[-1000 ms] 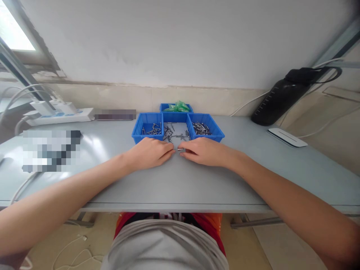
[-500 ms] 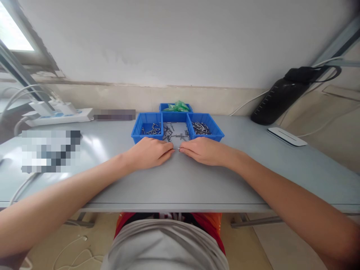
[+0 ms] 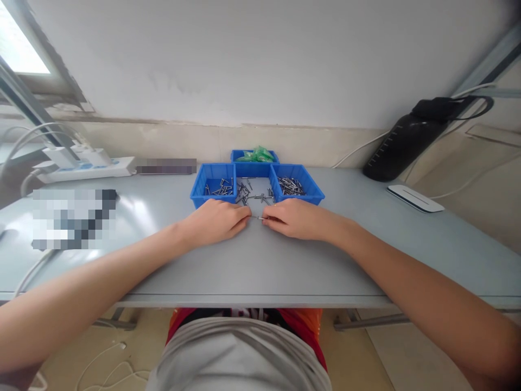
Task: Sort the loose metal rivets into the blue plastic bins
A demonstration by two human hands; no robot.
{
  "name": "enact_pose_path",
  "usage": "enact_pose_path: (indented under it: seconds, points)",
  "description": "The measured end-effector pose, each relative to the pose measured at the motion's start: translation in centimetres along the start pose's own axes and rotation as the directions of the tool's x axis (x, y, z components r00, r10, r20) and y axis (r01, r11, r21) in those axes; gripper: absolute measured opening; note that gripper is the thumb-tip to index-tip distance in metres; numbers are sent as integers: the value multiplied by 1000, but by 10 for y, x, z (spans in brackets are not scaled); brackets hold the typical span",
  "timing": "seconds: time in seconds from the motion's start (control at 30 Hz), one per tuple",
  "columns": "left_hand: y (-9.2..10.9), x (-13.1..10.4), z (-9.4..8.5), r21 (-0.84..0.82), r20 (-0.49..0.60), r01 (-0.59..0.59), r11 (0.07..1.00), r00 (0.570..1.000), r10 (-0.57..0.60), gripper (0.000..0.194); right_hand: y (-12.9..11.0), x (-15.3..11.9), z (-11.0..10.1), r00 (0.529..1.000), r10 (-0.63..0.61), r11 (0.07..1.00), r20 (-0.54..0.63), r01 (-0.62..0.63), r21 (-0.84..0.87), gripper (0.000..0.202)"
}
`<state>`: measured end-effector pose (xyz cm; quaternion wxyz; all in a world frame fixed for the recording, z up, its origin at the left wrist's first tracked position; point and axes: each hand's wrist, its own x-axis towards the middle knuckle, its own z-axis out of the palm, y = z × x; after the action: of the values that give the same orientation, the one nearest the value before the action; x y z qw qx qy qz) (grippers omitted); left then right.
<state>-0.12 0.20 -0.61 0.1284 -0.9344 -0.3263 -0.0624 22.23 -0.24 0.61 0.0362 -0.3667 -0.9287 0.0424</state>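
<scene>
Tiny pin (image 3: 258,218) between hands, indistinct

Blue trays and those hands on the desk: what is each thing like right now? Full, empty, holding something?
left hand: fingertips pinching one end of a small metal pin.
right hand: pinching the other end.
small metal pin: held between both hands, level, just above the table.
left blue tray: a few pins, mostly bare.
right blue tray: a heap of pins.
back blue tray: green pieces inside.
loose pins: scattered between the trays.
</scene>
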Motion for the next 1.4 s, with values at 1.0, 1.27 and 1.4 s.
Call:
enact_pose_path:
  seconds: [1.0, 1.27, 1.4]
  points:
    - [3, 0, -2, 31, -23, 35, 999, 999, -34, 42, -1, -2, -4, 1000, -11, 999, -20, 12, 40, 33]
    - [2, 0, -1, 16, -13, 15, 1000, 1000, -15, 32, 2, -1, 0, 1000, 12, 1000, -10, -12, 6, 24]
    - [2, 0, -1, 11, -27, 9, 1000, 1000, -9, 31, 2, 0, 0, 1000, 4, 1000, -13, -4, 2, 23]
